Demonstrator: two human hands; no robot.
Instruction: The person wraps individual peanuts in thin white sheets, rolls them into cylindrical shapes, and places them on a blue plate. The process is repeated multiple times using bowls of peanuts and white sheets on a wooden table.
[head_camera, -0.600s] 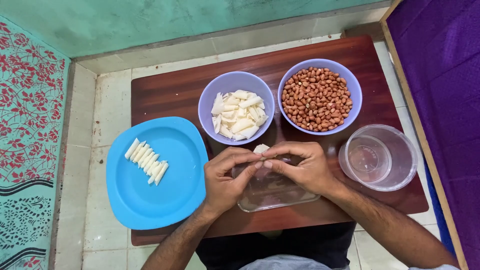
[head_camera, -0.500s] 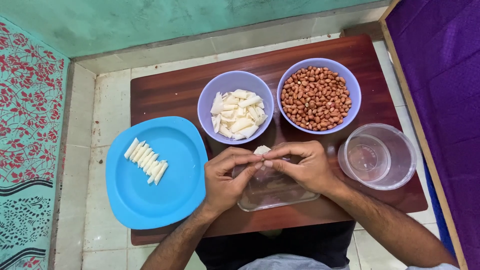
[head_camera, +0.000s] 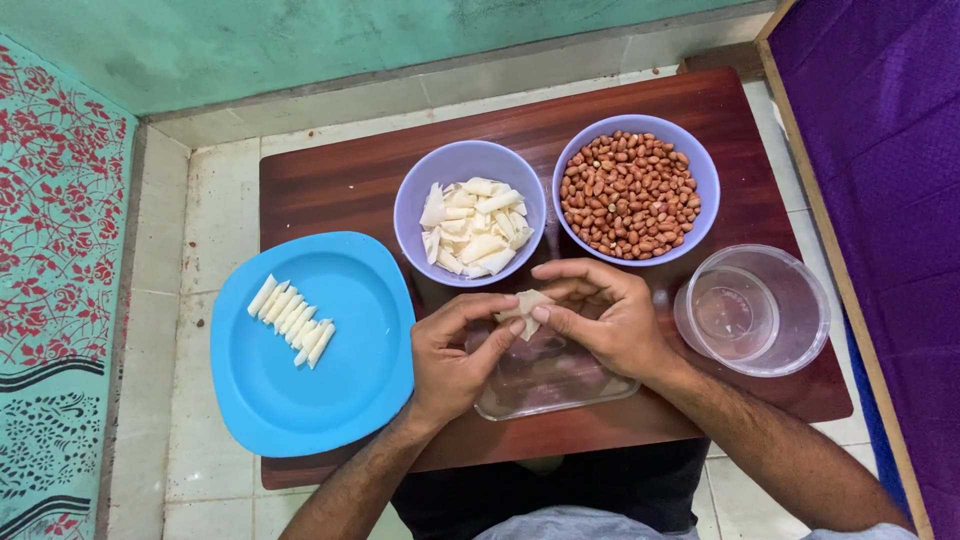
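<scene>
My left hand (head_camera: 455, 350) and my right hand (head_camera: 605, 315) meet above a clear shallow tray (head_camera: 550, 385) and pinch one small pale wrapper piece (head_camera: 525, 305) between their fingertips. Just beyond them stands a lilac bowl of pale wrapper pieces (head_camera: 470, 225), and to its right a lilac bowl of peanuts (head_camera: 630, 195). At the left lies a blue plate (head_camera: 330, 390) holding a row of several rolled pale pieces (head_camera: 292, 320).
All of it sits on a low dark wooden table (head_camera: 340, 180) over a tiled floor. A clear round plastic container (head_camera: 755, 310) stands at the right. Purple cloth (head_camera: 880, 150) runs along the right side, a patterned teal mat (head_camera: 50, 250) along the left.
Both hands have stayed over the tray; the fingers have shifted slightly on the pale piece. Nothing else has moved.
</scene>
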